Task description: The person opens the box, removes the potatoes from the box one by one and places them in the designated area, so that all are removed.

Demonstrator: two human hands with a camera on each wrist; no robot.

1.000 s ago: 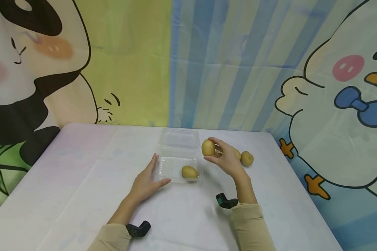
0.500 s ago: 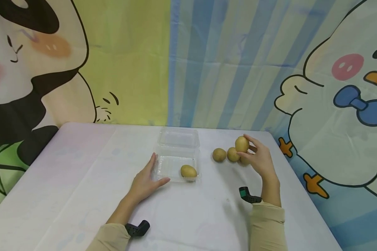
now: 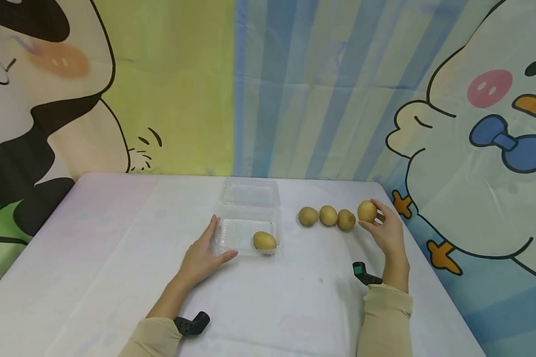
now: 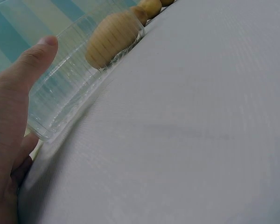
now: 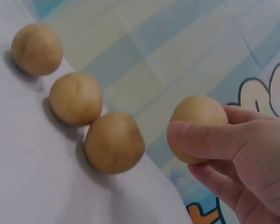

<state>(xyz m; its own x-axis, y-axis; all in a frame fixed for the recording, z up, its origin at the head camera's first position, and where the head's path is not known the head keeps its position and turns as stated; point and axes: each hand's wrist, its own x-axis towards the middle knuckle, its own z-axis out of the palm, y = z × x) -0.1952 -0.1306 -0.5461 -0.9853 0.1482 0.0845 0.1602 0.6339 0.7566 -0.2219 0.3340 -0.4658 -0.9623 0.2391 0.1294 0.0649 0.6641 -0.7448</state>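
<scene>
My right hand (image 3: 387, 230) pinches a potato (image 3: 367, 211) between thumb and fingers at the right of the table. In the right wrist view, the thumb (image 5: 200, 137) lies across the front of this held potato (image 5: 196, 105). Just left of it, three potatoes (image 3: 328, 215) sit in a row on the cloth. My left hand (image 3: 203, 258) rests at the left side of a clear plastic clamshell box (image 3: 236, 233), fingers straight along the side and thumb near its front corner. One potato (image 3: 265, 241) lies in the box's right front part, also seen through the clear wall in the left wrist view.
The box's lid (image 3: 250, 192) lies folded back behind its base. A white cloth covers the table (image 3: 290, 307). Behind it hangs a striped curtain (image 3: 303, 89) with cartoon figures on both sides. Wrist cameras (image 3: 192, 323) are strapped to both forearms.
My right hand has carried its potato rightward, from beside the box, past the other potatoes, to the right end of their row. The left hand stays at the box.
</scene>
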